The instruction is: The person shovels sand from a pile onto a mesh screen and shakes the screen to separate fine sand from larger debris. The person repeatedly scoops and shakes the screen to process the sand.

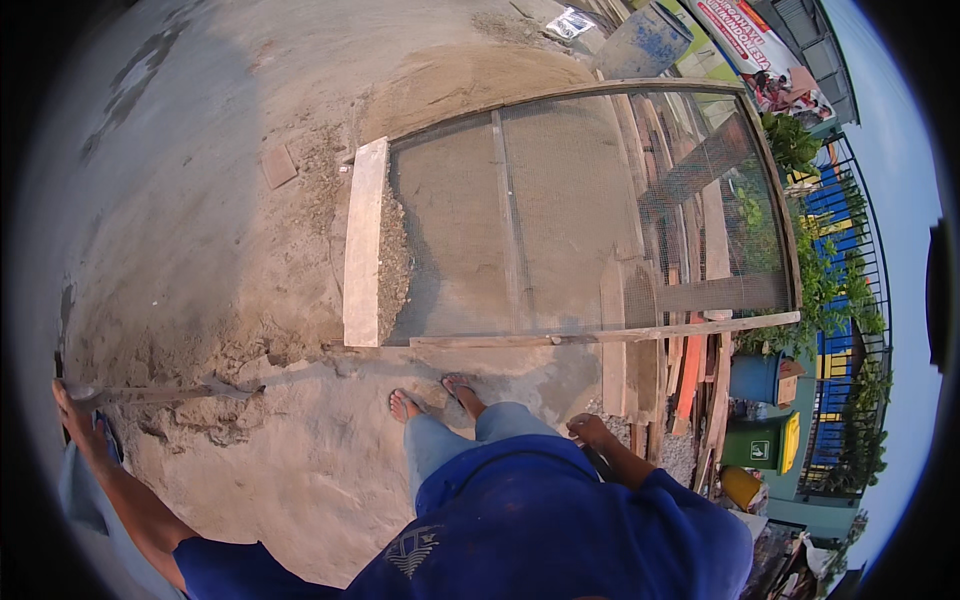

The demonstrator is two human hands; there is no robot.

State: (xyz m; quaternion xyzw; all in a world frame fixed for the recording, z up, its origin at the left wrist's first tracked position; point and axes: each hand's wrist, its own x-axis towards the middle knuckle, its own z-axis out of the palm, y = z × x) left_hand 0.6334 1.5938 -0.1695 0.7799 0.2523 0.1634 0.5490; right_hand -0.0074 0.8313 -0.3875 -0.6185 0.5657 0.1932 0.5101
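In the head view, a blue barrel (645, 40) stands at one o'clock near the top rim; what it holds cannot be seen. At four o'clock sit a blue pot (755, 377), a green bin with a yellow lid (762, 443) and a yellow container (741, 487), their contents out of sight. A wooden-framed mesh sieve (590, 215) leans at the centre, with coarse gravel (393, 262) piled against its pale board at the left edge. Sand (230, 330) spreads over the ground at nine o'clock.

The left hand (72, 405) reaches out to nine o'clock, arm stretched, fingers closed around the end of a long shovel handle (160, 393) whose blade lies in the sand. The right hand (590, 432) hangs at five o'clock beside the hip; whether it grips anything cannot be told. Bare feet (430, 397) stand just below the sieve frame.
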